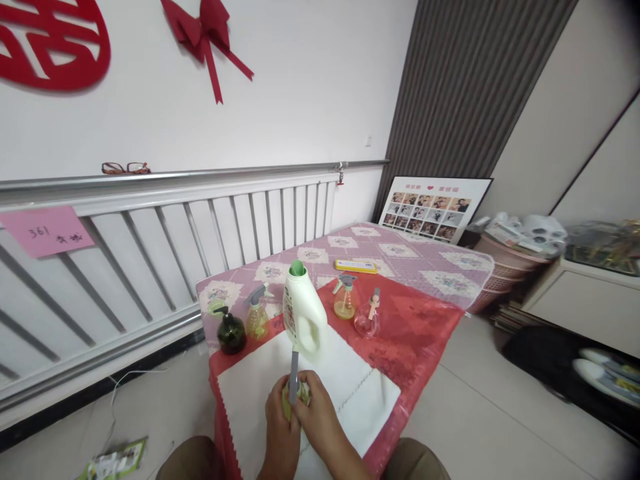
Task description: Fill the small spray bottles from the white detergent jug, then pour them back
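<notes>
Low over the white cloth point(360, 393), my left hand point(279, 417) and my right hand point(317, 408) are both closed round a spray bottle point(294, 383). Its grey spray head points up and away from me; most of its yellow-green body is hidden by my fingers. Just beyond stands a cream detergent jug point(306, 313), upright, with a green spout at its open mouth. To its left are a dark green pump bottle point(231, 333) and a spray bottle with yellow liquid point(257, 321). A second yellow spray bottle point(345, 305) and a clear pink one point(367, 323) stand to its right.
A red cloth point(420, 327) lies under the white one, over a patterned purple tablecloth point(340, 241). A yellow flat box point(356, 267) lies near the back. Behind the table runs a white radiator point(295, 207). A photo board point(433, 207) and pink baskets point(510, 267) stand at the right.
</notes>
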Motion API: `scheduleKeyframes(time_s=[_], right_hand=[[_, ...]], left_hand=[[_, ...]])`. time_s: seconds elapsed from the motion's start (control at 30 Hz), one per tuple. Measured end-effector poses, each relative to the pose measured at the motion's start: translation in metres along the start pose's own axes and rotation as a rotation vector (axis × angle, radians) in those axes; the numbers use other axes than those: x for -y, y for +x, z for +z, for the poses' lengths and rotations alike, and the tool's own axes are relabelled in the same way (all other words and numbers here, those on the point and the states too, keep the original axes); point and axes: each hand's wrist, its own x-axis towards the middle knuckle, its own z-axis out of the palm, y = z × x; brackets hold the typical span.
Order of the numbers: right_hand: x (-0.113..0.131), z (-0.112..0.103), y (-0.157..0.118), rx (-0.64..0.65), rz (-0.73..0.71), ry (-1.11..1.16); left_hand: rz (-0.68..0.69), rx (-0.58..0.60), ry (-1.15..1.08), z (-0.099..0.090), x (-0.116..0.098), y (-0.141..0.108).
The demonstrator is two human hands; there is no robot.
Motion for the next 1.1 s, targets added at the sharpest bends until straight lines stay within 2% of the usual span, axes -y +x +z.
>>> scheduleKeyframes(time_s=[0.27,0.5,0.63,0.77,0.83,0.93,1.0,1.1], right_hand=[[-0.003,0.003,-0.002,0.000,0.041,0.002],[-0.008,0.003,-0.006,0.039,0.006,0.015],[-0.009,-0.002,-0.001,0.110,-0.028,0.061],[-0.003,-0.018,0.006,0.233,-0.019,0.159],[0.003,-0.029,0.009,0.313,-0.011,0.220],[0.012,-0.044,0.010,0.426,0.011,0.307],[0.017,-0.051,0.006,0.471,0.028,0.352],[0.017,-0.057,0.000,0.490,0.049,0.407]], left_hand=[[0.002,0.029,-0.009,-0.008,-0.012,0.002],[0.042,0.201,-0.003,-0.021,-0.005,0.000],[0.049,0.272,0.044,-0.032,-0.001,-0.001],[0.005,0.358,-0.008,-0.048,-0.003,0.002],[-0.025,0.444,-0.099,-0.055,-0.009,0.005],[-0.077,0.662,-0.297,-0.061,-0.022,0.005],[-0.143,0.797,-0.407,-0.061,-0.029,0.002],[-0.193,0.921,-0.562,-0.056,-0.031,-0.004]])
